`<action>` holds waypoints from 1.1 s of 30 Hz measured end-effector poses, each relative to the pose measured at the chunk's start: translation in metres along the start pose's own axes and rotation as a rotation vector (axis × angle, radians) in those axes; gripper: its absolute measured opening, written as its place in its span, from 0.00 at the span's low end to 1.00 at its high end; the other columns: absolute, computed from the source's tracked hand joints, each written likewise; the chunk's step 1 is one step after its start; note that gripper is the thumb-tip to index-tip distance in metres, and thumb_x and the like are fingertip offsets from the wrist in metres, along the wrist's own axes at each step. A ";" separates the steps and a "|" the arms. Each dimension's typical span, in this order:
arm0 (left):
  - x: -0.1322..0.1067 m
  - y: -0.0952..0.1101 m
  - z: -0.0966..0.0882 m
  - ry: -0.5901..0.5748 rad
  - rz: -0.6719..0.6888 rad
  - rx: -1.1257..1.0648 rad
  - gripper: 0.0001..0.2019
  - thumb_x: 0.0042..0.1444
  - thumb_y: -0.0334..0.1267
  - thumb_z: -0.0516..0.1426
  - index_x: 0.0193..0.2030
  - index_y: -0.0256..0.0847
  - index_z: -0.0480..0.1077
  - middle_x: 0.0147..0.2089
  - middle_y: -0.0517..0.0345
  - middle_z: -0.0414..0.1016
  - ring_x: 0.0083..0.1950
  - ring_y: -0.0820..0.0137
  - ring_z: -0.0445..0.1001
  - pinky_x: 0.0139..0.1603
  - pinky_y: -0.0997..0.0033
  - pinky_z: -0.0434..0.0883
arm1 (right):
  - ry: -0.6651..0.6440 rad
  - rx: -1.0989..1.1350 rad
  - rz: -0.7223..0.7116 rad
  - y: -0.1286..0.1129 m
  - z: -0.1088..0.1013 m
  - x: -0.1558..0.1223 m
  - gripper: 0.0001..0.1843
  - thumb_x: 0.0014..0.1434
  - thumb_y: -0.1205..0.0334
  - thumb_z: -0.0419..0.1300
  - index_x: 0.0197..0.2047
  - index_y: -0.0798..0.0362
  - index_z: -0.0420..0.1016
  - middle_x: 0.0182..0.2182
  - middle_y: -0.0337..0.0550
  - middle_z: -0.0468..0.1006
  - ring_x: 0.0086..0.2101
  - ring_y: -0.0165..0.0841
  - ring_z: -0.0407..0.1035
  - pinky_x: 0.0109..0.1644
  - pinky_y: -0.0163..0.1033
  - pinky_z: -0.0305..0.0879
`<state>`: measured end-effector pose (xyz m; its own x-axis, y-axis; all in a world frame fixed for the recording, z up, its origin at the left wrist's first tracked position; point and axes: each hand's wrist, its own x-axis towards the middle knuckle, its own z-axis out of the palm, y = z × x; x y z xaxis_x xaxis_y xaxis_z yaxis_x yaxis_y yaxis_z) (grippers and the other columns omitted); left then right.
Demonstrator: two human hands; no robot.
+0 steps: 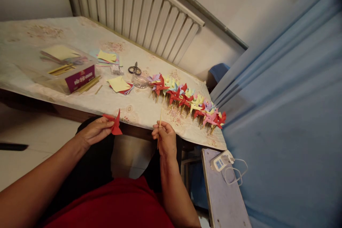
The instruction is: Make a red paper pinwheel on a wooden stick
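Observation:
My left hand (98, 130) pinches a red paper pinwheel (117, 125) by one side, just off the near edge of the table. In my right hand (167, 138) a thin wooden stick (160, 117) stands nearly upright, gripped between thumb and fingers. The two hands are apart, and so are pinwheel and stick. Beyond my right hand, a row of finished pinwheels (185, 100) on sticks lies across the table in red, yellow, pink, purple and blue. Cut paper sheets (119, 84), yellow on top, lie beyond my left hand.
On the cloth-covered table (80, 105) are black-handled scissors (135, 69), a clear dish (140, 81), a second paper stack (107, 56) and a clear bag with a purple label (80, 78). Loose sticks (90, 84) lie beside it. A bench (224, 203) at right holds a white power strip (222, 161).

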<state>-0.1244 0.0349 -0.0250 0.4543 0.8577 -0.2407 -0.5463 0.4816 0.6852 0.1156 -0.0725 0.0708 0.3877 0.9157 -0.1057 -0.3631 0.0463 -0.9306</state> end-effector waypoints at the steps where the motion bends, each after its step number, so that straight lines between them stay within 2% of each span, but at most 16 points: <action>1: 0.000 0.000 -0.001 0.000 0.001 -0.002 0.16 0.34 0.28 0.74 0.33 0.31 0.79 0.31 0.46 0.82 0.31 0.66 0.81 0.35 0.71 0.79 | 0.010 -0.006 -0.010 0.000 0.000 0.000 0.11 0.45 0.65 0.63 0.36 0.56 0.74 0.28 0.40 0.80 0.20 0.24 0.67 0.23 0.30 0.58; 4: 0.001 -0.001 -0.003 0.008 0.005 -0.002 0.17 0.33 0.29 0.74 0.33 0.31 0.78 0.30 0.46 0.82 0.31 0.65 0.81 0.35 0.70 0.80 | 0.002 0.001 -0.035 0.000 0.000 0.001 0.12 0.46 0.65 0.63 0.37 0.56 0.74 0.28 0.39 0.80 0.18 0.21 0.62 0.21 0.29 0.53; 7: 0.002 -0.002 -0.004 0.015 0.005 0.011 0.18 0.33 0.30 0.74 0.34 0.31 0.78 0.31 0.47 0.82 0.31 0.66 0.80 0.35 0.70 0.79 | -0.012 -0.003 -0.039 -0.001 -0.001 0.001 0.18 0.49 0.62 0.63 0.44 0.55 0.74 0.25 0.35 0.78 0.14 0.19 0.55 0.18 0.29 0.43; 9: 0.003 -0.002 -0.005 0.018 0.009 0.011 0.18 0.33 0.29 0.74 0.34 0.32 0.78 0.31 0.48 0.82 0.31 0.67 0.80 0.35 0.71 0.79 | -0.014 -0.033 -0.041 -0.001 -0.001 0.001 0.20 0.52 0.60 0.61 0.49 0.56 0.73 0.22 0.32 0.76 0.13 0.19 0.51 0.18 0.29 0.41; 12: 0.003 -0.002 -0.004 0.017 0.006 0.020 0.17 0.33 0.29 0.74 0.33 0.32 0.78 0.30 0.49 0.82 0.30 0.68 0.80 0.35 0.72 0.79 | -0.015 -0.066 -0.042 -0.001 -0.002 0.001 0.20 0.53 0.59 0.60 0.49 0.55 0.73 0.20 0.31 0.75 0.13 0.20 0.51 0.17 0.29 0.42; 16: 0.002 -0.001 -0.002 0.024 -0.010 0.028 0.16 0.34 0.28 0.73 0.33 0.32 0.78 0.30 0.48 0.82 0.31 0.68 0.80 0.36 0.72 0.79 | 0.019 -0.059 -0.047 0.001 -0.002 0.004 0.14 0.49 0.59 0.63 0.39 0.55 0.74 0.24 0.34 0.76 0.17 0.23 0.63 0.19 0.30 0.54; 18: 0.001 0.000 0.000 0.034 -0.016 0.025 0.15 0.34 0.26 0.72 0.32 0.32 0.78 0.30 0.48 0.82 0.31 0.68 0.80 0.37 0.72 0.79 | 0.035 -0.055 -0.063 0.001 -0.001 0.005 0.12 0.47 0.60 0.63 0.36 0.55 0.74 0.26 0.36 0.77 0.19 0.24 0.65 0.21 0.30 0.57; 23: -0.002 0.002 0.005 0.036 -0.014 0.008 0.15 0.35 0.24 0.71 0.33 0.33 0.78 0.30 0.49 0.82 0.31 0.67 0.80 0.37 0.72 0.78 | 0.022 -0.047 -0.090 -0.005 0.004 0.004 0.17 0.49 0.61 0.62 0.44 0.54 0.74 0.24 0.33 0.75 0.16 0.20 0.54 0.18 0.29 0.44; 25: -0.003 0.002 0.007 0.026 -0.021 0.017 0.14 0.36 0.24 0.71 0.33 0.32 0.78 0.30 0.48 0.82 0.30 0.67 0.80 0.37 0.72 0.78 | 0.022 -0.053 -0.087 -0.007 0.005 0.003 0.19 0.51 0.60 0.60 0.47 0.54 0.72 0.22 0.30 0.73 0.15 0.19 0.51 0.18 0.29 0.42; 29: -0.003 0.003 0.007 0.024 -0.028 0.022 0.15 0.35 0.25 0.71 0.33 0.32 0.78 0.30 0.47 0.82 0.30 0.67 0.79 0.37 0.72 0.78 | 0.025 -0.078 -0.079 -0.007 0.005 0.002 0.18 0.51 0.61 0.58 0.46 0.55 0.73 0.19 0.28 0.71 0.13 0.20 0.51 0.17 0.29 0.44; 33: -0.003 0.003 0.006 0.067 -0.027 0.010 0.16 0.34 0.23 0.71 0.34 0.32 0.77 0.30 0.48 0.82 0.30 0.67 0.79 0.37 0.71 0.78 | 0.063 -0.088 -0.089 -0.005 0.004 0.005 0.12 0.49 0.61 0.60 0.38 0.55 0.74 0.21 0.32 0.74 0.16 0.22 0.60 0.19 0.29 0.52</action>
<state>-0.1227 0.0329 -0.0178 0.4205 0.8548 -0.3042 -0.5277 0.5032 0.6844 0.1161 -0.0663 0.0761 0.4687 0.8824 -0.0407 -0.2506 0.0886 -0.9640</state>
